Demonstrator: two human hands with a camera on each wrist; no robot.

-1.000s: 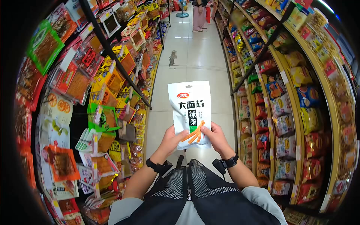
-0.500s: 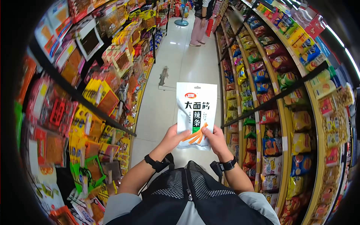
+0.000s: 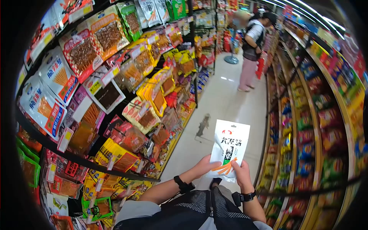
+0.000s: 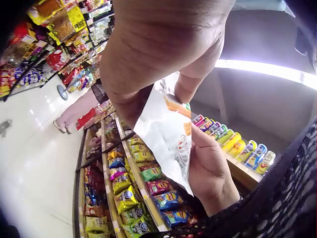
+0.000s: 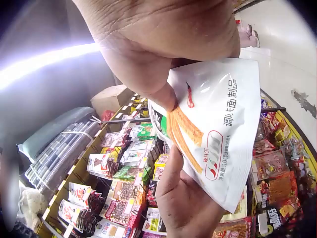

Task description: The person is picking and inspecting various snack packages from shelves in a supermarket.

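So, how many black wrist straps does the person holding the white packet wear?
2: one black wrist strap on the left forearm, below-left of the white packet; the other on the right forearm, under the packet. None seems hidden.

From the head: looking forward and down along the aisle floor (image 3: 224, 101), far enough back to take in the left hand (image 3: 205, 165), the right hand (image 3: 242, 171) and the packet (image 3: 230, 147) held between them. From the left wrist: very near, under that hand, facing up past the packet toward the shelves on the right (image 4: 124, 183). From the right wrist: equally near, from below, facing the shelves on the left (image 5: 124, 168). Shared by all three: packet and both hands.
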